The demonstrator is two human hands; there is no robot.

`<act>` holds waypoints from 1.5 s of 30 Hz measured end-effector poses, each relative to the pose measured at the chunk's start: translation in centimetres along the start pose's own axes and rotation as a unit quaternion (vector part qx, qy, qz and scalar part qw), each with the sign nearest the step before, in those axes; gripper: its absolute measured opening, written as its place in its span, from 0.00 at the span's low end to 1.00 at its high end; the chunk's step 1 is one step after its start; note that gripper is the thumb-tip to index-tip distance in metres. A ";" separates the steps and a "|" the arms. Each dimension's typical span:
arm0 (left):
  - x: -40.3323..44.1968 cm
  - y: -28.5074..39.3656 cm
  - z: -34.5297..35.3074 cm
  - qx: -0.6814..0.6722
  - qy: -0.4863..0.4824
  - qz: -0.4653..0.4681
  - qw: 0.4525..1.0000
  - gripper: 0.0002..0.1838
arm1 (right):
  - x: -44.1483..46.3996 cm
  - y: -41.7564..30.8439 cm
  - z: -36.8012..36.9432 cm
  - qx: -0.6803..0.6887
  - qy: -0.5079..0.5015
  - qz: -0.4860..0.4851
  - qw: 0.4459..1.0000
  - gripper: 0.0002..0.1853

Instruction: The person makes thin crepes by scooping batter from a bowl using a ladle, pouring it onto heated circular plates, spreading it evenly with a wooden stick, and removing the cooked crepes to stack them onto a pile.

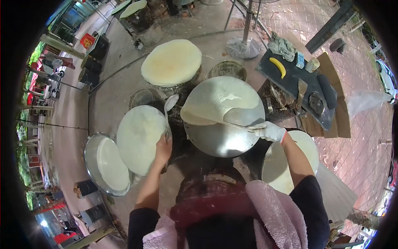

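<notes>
Has at far left a wide, round, silver metal basin [88, 154] with milky white contents [112, 166], set outward probably to leave the arms room. Has next, overlapping its edge in this view, a large, flat, cream-coloured disc [140, 137]. Holds a long-handled, pale-coated ladle [171, 102] scoop-up in the bare left hand [163, 147], fingers curled round the handle, perhaps to clear the metal; cannot tell how tightly. Has farther out a yellowish, round, flat disc [171, 62]. Centres before the body a round, shiny, grey metal plate [224, 143], likely for reach by both hands, with a thin, cream-white sheet [219, 97] over its far part. Grips a long, thin, pale stick [236, 125] in the white-gloved right hand [269, 132], fingers closed together on its end; slants it in sideways, likely to meet the sheet's edge with the wrist off the metal. Has at right a dark, flat surface [290, 83] bearing a curved yellow banana [278, 68], well aside.
</notes>
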State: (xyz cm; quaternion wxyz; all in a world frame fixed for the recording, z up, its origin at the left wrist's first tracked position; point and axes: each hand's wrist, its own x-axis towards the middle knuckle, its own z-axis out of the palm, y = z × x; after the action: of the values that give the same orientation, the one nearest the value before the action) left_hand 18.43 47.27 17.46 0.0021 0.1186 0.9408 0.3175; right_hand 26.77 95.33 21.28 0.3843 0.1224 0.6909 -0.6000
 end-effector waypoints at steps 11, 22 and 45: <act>-2.7 4.1 -2.0 0.184 -0.174 -0.037 0.967 0.12 | 3.4 2.1 0.6 -0.029 0.023 -0.051 0.998 0.17; -9.0 4.3 -5.6 -0.002 -0.337 0.023 0.941 0.18 | -3.7 9.9 18.5 0.511 -0.018 -0.018 0.859 0.21; -11.0 -11.8 -16.7 -0.264 -0.093 -0.122 0.952 0.11 | 15.1 -0.8 40.5 0.243 0.559 -0.030 0.792 0.13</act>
State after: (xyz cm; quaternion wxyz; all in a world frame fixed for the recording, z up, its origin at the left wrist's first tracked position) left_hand 25.13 25.75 22.98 0.1597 0.0273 0.8263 0.5394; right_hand 31.63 53.36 12.29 -0.1299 0.5051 0.6201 -0.5861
